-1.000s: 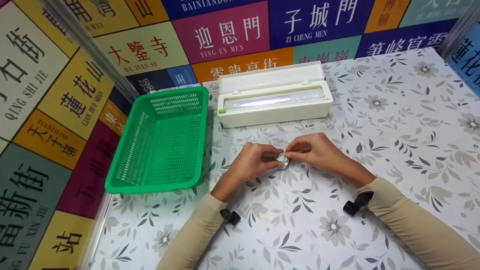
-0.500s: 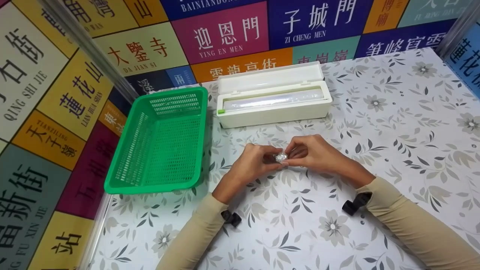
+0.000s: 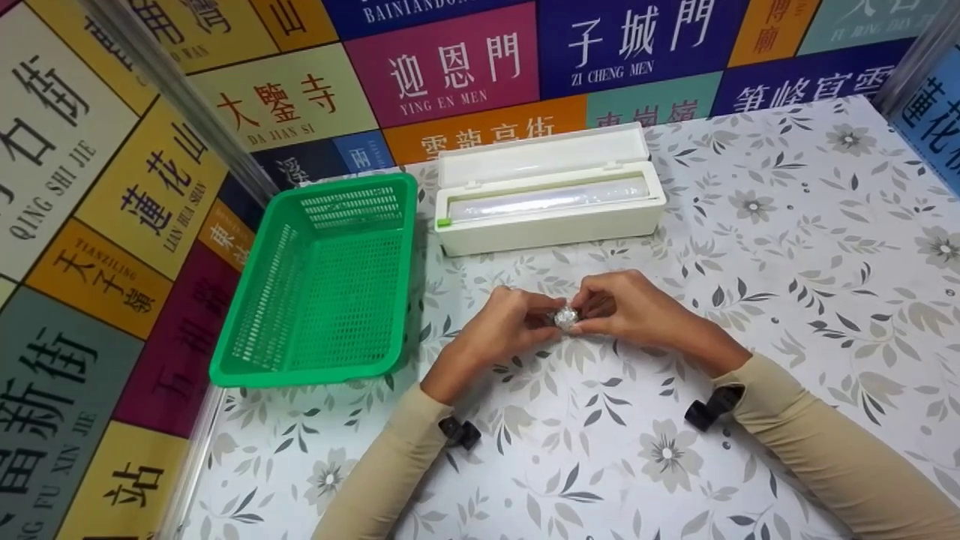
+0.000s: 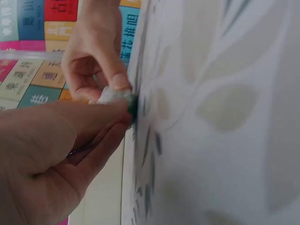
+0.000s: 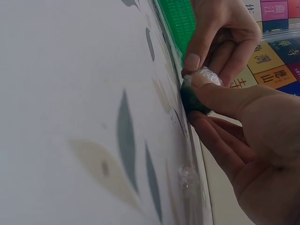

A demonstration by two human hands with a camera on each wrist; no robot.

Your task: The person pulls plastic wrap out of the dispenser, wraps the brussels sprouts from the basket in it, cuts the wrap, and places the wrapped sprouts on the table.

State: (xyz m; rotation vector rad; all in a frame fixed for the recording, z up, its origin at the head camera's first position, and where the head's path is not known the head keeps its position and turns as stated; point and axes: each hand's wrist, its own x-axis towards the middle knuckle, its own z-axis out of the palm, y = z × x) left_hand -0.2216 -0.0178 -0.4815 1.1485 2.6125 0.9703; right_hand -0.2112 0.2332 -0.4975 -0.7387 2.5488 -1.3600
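A small rounded thing wrapped in cling film (image 3: 566, 319) is held between my two hands, low over the flowered tabletop. In the right wrist view its lower part is dark green (image 5: 193, 101), and crumpled clear film (image 5: 208, 75) bunches on top. My left hand (image 3: 504, 321) pinches it from the left with thumb and fingertips. From the right, my right hand (image 3: 634, 309) pinches it too, thumb on the near side. The fingers hide much of it in the left wrist view, where the film (image 4: 112, 95) shows between both hands.
Behind the hands stands a white cling film dispenser box (image 3: 555, 234), lid raised, with a film roll (image 3: 547, 199) inside and a green slider (image 3: 444, 222) at its left end. A green plastic basket (image 3: 322, 307) sits at the left. Printed panels (image 3: 450, 67) border the table.
The right hand's fingertips have shifted from the top of the bundle to grip its right side, thumb lower. The film now looks rounder and more bunched. Box and basket stay put.
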